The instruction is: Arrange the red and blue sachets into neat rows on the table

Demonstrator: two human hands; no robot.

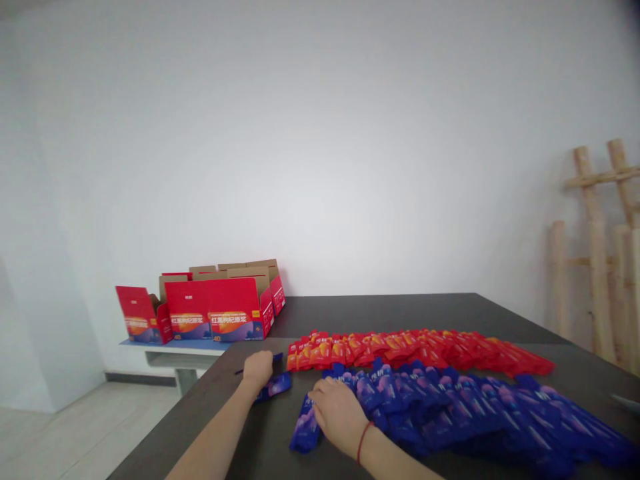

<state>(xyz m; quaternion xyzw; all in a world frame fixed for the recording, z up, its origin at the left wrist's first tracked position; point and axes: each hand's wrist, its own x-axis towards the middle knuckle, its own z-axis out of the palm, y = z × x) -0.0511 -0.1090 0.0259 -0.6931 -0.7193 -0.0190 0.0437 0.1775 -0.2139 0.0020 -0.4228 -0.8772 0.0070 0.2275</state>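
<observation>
My left hand (258, 370) rests on the dark table (400, 310), its fingers closed around a blue sachet (274, 386) that sticks out toward the right. My right hand (336, 412), with a red string at the wrist, lies palm down on the left end of a long row of blue sachets (475, 410). One blue sachet (303, 430) pokes out under that hand. Behind the blue row runs a row of red sachets (420, 348).
Open red cardboard boxes (215, 308) stand on a low white bench (175, 350) left of the table. A wooden rack (600, 253) leans against the wall at the right. A pale object (627, 402) lies at the table's right edge.
</observation>
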